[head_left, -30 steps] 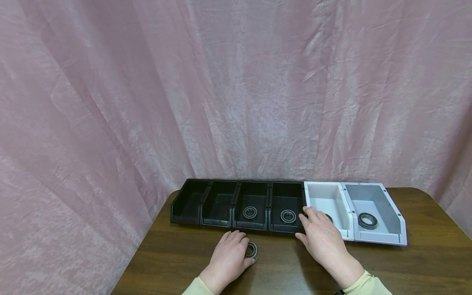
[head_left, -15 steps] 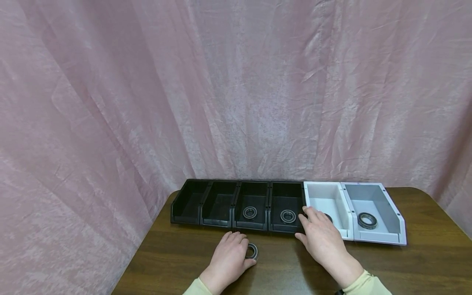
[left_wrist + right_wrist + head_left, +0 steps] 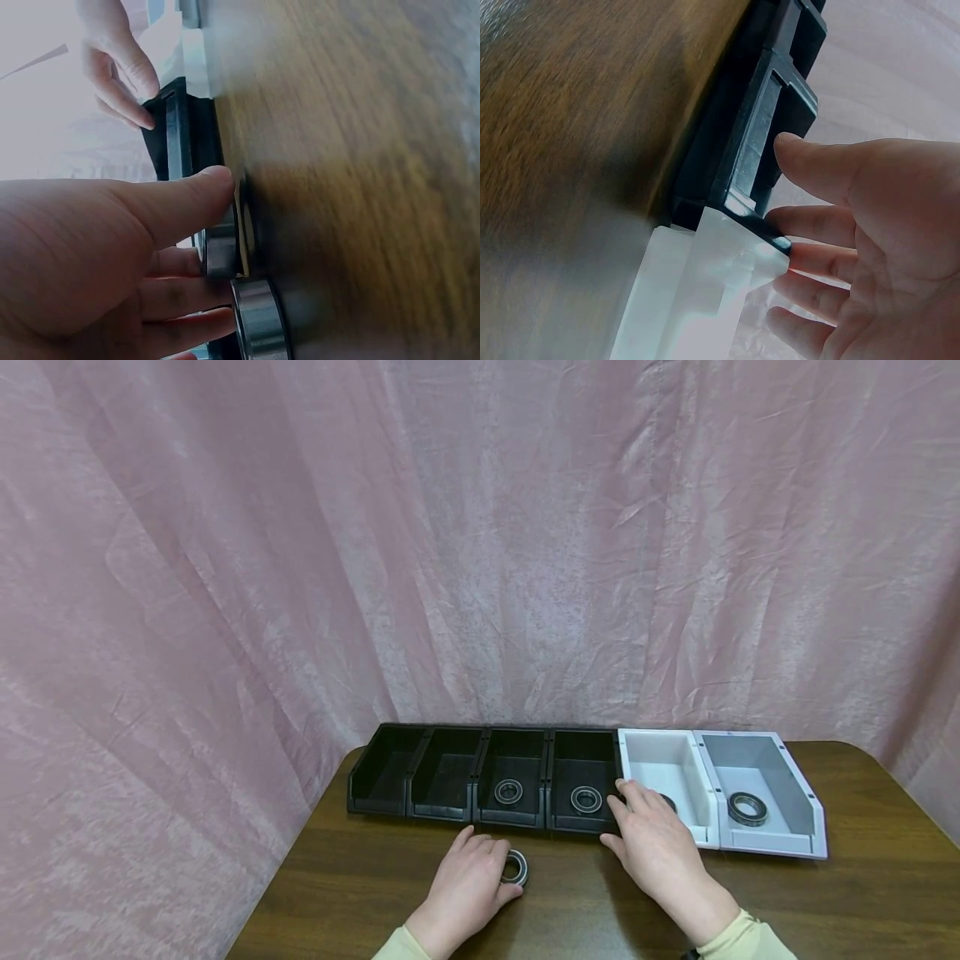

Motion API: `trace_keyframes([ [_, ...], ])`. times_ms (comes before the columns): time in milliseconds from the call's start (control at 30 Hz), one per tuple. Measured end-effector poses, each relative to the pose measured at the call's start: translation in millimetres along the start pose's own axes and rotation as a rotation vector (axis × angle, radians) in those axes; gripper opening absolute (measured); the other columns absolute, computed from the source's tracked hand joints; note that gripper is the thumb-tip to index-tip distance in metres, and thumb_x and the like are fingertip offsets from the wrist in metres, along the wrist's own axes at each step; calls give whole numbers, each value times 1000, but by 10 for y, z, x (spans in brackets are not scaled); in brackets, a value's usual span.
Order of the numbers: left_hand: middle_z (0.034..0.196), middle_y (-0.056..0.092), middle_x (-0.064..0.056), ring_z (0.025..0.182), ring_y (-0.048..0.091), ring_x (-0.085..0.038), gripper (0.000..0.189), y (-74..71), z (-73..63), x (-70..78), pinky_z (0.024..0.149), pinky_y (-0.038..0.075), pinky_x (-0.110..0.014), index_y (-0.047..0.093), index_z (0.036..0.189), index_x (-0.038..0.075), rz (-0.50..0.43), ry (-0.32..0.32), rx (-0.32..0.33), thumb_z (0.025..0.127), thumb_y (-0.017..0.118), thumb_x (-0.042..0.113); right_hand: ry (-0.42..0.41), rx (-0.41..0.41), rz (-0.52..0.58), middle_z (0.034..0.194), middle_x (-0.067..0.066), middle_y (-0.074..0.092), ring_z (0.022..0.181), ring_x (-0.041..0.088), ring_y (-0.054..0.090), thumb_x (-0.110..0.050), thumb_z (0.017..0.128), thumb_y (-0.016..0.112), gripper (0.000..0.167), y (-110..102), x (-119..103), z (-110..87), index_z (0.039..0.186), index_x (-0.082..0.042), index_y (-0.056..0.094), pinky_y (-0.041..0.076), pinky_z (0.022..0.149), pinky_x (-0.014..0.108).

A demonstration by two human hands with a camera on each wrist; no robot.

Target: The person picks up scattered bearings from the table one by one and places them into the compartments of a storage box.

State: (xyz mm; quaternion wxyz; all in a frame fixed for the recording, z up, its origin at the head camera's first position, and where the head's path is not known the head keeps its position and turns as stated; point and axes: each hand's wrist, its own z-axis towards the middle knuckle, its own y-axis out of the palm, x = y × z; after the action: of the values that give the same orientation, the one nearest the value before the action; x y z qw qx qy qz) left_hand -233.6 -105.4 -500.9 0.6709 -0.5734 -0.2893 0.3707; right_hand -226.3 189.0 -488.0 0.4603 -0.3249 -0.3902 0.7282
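In the head view my left hand [image 3: 468, 881] is over the table in front of the black bins, pinching a ring-shaped metal bearing [image 3: 517, 867] between thumb and fingers. The left wrist view shows that bearing [image 3: 220, 251] at the thumb, tilted off the wood, and a second bearing [image 3: 261, 321] beside the lower fingertips, hidden from the head. My right hand [image 3: 652, 835], fingers loosely spread and holding nothing, is at the front of the bins, where the last black bin [image 3: 566, 752] meets the white bin [image 3: 652, 747]. It partly covers a bearing [image 3: 669, 803] in the white bin.
Farther left are more black bins [image 3: 450, 768]. One holds a bearing [image 3: 508, 792], and the last black bin holds another bearing [image 3: 586, 799]. At the right end a grey bin [image 3: 780, 777] contains a larger bearing [image 3: 747, 809]. A pink curtain [image 3: 510, 543] hangs behind the table [image 3: 870, 893].
The bearing in my left hand has shifted slightly right and up from the hand, and the fingers have moved a little with it. My right hand stays where it was.
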Motion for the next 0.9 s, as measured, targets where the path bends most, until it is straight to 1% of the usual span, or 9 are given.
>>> trace_keyframes([
  [267, 108, 79, -3, 116, 73, -24, 47, -14, 7, -3, 119, 46, -59, 73, 118, 11, -17, 2, 13, 90, 93, 43, 4, -5, 3, 143, 26, 65, 133, 46, 62, -25, 87, 95, 53, -3, -2, 0, 125, 7, 76, 51, 111, 57],
  [667, 106, 78, -2, 113, 74, -23, 48, 3, -9, 5, 119, 46, -57, 71, 118, 11, -3, 27, 72, 89, 94, 42, 8, -8, 6, 144, 26, 65, 133, 46, 62, -25, 87, 95, 51, -6, -8, 7, 123, 6, 77, 51, 111, 57],
  [900, 106, 77, -2, 113, 74, -23, 48, 12, -10, 6, 119, 46, -57, 71, 118, 11, -16, 22, 74, 88, 95, 40, 12, -2, 11, 144, 26, 65, 133, 46, 62, -25, 87, 95, 51, -2, -6, 2, 123, 6, 77, 51, 111, 57],
])
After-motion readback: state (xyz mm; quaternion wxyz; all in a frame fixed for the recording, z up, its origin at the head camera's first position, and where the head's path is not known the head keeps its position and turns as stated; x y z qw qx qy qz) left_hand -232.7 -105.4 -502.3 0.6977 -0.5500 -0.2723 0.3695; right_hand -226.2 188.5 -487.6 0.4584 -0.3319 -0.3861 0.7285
